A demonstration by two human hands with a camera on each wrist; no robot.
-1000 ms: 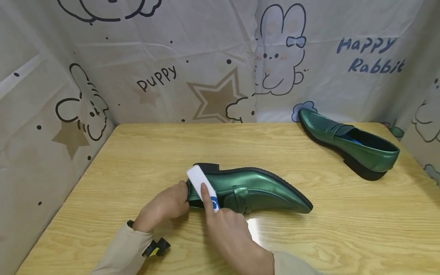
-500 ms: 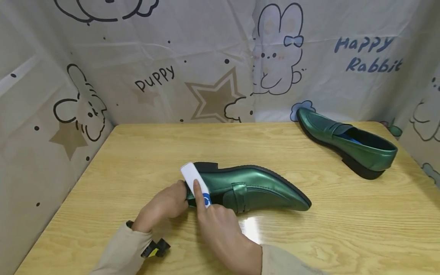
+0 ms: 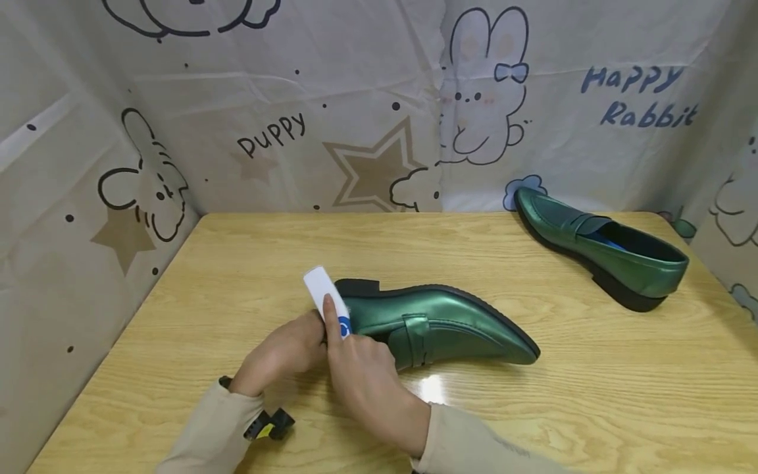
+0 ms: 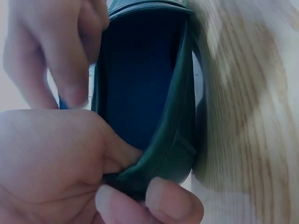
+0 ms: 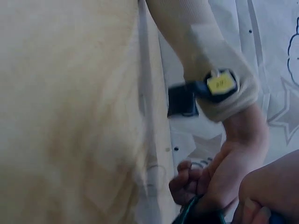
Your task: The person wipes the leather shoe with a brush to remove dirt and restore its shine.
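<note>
A shiny green loafer (image 3: 468, 329) lies on its side in the head view, black sole away from me and toe pointing right. My left hand (image 3: 283, 352) pinches its heel end. In the left wrist view the thumb reaches inside the heel (image 4: 163, 161) and the fingertips (image 4: 173, 200) lie outside. My right hand (image 3: 370, 385) grips a flat white tool with a blue mark (image 3: 322, 288), index finger stretched along its top. That tool lies over the heel side, its far end projecting past the shoe. Its underside is hidden.
A matching green loafer (image 3: 628, 257) stands upright at the back right of the wooden table (image 3: 284, 250). Printed cloth (image 3: 355, 79) hangs behind the table and along both sides. A black wrist camera (image 3: 271, 424) is strapped to my left wrist.
My right hand has slid the white tool leftward over the heel, away from the toe. The left hand keeps its hold, and the loafer stays nearly in place.
</note>
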